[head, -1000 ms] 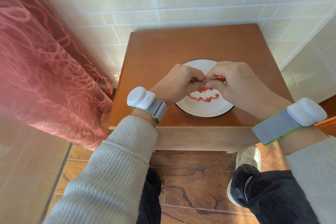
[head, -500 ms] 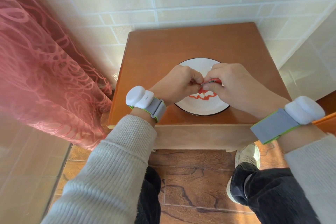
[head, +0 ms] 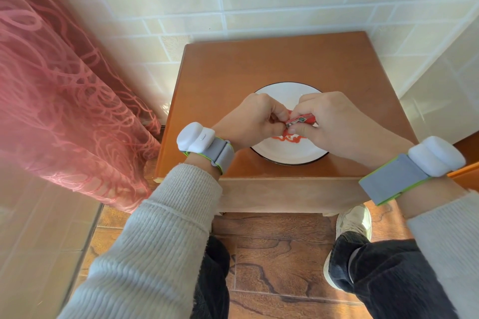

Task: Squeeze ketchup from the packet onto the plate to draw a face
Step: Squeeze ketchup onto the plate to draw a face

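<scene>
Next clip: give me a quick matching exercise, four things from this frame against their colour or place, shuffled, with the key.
Things:
1. packet
2. plate
3. curtain
4. ketchup

Descriptions:
A. white, dark rim, on the table
B. wavy red line on the plate
C. pinched between the left hand and the right hand
D. pink, hanging at the left

Pairs: 1-C, 2-A, 3-D, 4-B

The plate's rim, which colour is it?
The plate is white with a thin dark rim, almost black; the head view shows it.
</scene>
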Demonstrator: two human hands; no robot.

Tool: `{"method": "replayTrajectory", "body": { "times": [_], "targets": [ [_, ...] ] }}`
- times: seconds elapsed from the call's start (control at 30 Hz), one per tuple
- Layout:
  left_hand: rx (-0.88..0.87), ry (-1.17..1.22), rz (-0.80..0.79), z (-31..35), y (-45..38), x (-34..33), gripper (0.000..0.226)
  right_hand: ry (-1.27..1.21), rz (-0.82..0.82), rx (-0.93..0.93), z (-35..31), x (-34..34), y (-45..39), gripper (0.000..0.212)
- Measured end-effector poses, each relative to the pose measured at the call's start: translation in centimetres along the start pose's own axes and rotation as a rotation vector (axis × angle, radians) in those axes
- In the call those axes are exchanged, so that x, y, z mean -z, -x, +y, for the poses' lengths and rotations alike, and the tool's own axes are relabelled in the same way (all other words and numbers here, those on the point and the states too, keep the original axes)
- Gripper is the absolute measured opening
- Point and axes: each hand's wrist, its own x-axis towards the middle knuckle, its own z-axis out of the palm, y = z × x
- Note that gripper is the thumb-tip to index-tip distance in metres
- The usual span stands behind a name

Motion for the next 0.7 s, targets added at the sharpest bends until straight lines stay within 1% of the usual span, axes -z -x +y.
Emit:
{"method": "replayTrajectory", "body": {
  "times": [0.3,0.47,0.7],
  "targets": [
    [0.066,0.058,-0.019,-0.05,-0.05,0.06,0.015,-0.016,-0.010,0.019,-0.07,-0.03,0.20,0.014],
    [0.071,0.056,-0.029,0.04,-0.01,0.05,0.012,-0.022,-0.013,0.030,-0.11,-0.02,0.32,0.012],
    [0.070,0.039,-0.024,-0.07,-0.10,-0.16,0.014,0.000,0.002,0.026,0.04,-0.39,0.21,0.010]
  ]
}}
